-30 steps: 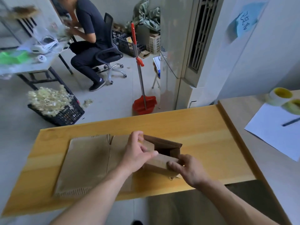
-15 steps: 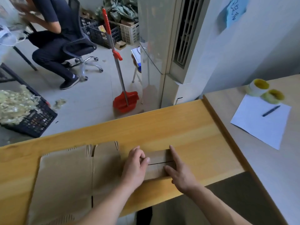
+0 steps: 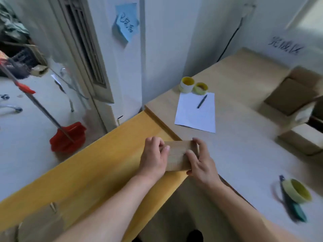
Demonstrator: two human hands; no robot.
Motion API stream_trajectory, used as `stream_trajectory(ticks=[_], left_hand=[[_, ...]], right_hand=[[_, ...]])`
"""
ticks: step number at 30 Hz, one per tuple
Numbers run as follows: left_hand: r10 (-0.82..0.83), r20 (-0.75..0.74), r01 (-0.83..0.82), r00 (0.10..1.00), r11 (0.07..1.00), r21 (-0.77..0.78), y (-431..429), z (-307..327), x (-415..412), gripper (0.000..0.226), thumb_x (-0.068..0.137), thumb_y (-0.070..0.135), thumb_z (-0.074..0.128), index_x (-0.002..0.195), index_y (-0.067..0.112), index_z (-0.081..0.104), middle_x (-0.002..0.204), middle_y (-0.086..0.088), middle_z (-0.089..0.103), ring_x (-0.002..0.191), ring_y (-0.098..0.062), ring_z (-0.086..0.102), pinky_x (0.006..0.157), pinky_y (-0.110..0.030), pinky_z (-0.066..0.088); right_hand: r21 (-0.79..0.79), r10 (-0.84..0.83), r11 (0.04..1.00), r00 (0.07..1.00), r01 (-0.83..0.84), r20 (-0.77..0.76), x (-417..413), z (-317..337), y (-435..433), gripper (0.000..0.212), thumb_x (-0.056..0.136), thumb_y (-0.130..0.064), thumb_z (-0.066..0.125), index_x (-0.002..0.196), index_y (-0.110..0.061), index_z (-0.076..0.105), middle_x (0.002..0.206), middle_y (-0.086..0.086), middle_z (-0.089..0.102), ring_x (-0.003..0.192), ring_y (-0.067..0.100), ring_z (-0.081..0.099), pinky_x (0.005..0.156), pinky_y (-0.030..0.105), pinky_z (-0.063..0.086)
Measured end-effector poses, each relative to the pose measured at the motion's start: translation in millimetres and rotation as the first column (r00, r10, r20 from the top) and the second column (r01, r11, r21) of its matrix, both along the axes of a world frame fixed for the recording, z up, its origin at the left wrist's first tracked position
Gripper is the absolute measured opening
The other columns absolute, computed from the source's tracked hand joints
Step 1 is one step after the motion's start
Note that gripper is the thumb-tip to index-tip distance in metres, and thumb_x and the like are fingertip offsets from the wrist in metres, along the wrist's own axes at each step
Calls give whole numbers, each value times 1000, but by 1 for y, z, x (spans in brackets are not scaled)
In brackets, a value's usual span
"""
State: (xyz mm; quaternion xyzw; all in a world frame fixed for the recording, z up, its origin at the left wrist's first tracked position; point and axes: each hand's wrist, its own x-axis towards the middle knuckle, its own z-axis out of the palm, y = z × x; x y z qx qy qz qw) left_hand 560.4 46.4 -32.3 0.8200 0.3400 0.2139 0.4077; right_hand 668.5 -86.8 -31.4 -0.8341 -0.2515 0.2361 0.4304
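Observation:
A small closed cardboard box [image 3: 178,155] sits where the yellow wooden table [image 3: 97,165] meets the pale table [image 3: 244,154]. My left hand [image 3: 153,158] grips its left end with fingers curled over the top. My right hand [image 3: 199,161] holds its right end, thumb on the top flap seam and fingers wrapped round the far side. Flat cardboard sheets [image 3: 38,222] lie at the yellow table's near left corner.
On the pale table lie a white paper [image 3: 195,117] with a pen [image 3: 201,101], two yellow tape rolls [image 3: 193,86], another tape roll [image 3: 297,190] beside a blue-handled tool [image 3: 293,206], and stacked cardboard boxes [image 3: 297,109]. A red dustpan [image 3: 68,137] stands on the floor.
The box's flaps were folded shut. Both hands then carried the closed box right, to the junction of the two tables. The view swung right, and the flat cardboard now sits at the lower left.

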Motion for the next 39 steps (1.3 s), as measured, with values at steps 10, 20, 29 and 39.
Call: stream_trajectory(ticks=[10, 20, 29, 39], left_hand=[[-405, -117, 412, 907, 910, 42, -125, 0, 190, 15, 98, 29, 54, 95, 19, 42, 103, 3, 41, 84, -8, 43, 69, -12, 33], [-482, -282, 489, 829, 871, -50, -173, -51, 246, 16, 96, 18, 51, 84, 17, 40, 104, 2, 41, 85, -12, 43, 76, -25, 33], [-549, -220, 576, 806, 814, 77, -159, -70, 296, 36, 93, 45, 44, 109, 17, 60, 112, 3, 52, 97, -16, 54, 77, -27, 40], [-591, -576, 825, 565, 410, 389, -167, -56, 275, 56, 90, 48, 39, 125, 12, 63, 143, -15, 52, 133, -42, 47, 104, -49, 34]], right_hand=[[-36, -393, 919, 919, 394, 19, 125, -9, -151, 36, 102, -34, 45, 131, -48, 29, 122, -6, 48, 103, 25, 59, 88, 49, 55], [-123, -392, 916, 918, 383, -63, 167, -47, -211, 32, 100, -32, 51, 124, -39, 32, 106, -2, 57, 85, 20, 60, 73, 48, 57], [-153, -483, 866, 875, 476, -9, 184, -52, -199, 34, 99, -34, 49, 129, -26, 33, 105, 0, 57, 88, 14, 56, 73, 26, 38], [-88, -592, 799, 804, 594, 56, 184, -59, -185, 32, 98, -24, 53, 127, -16, 41, 111, 2, 54, 94, 20, 54, 78, 27, 35]])
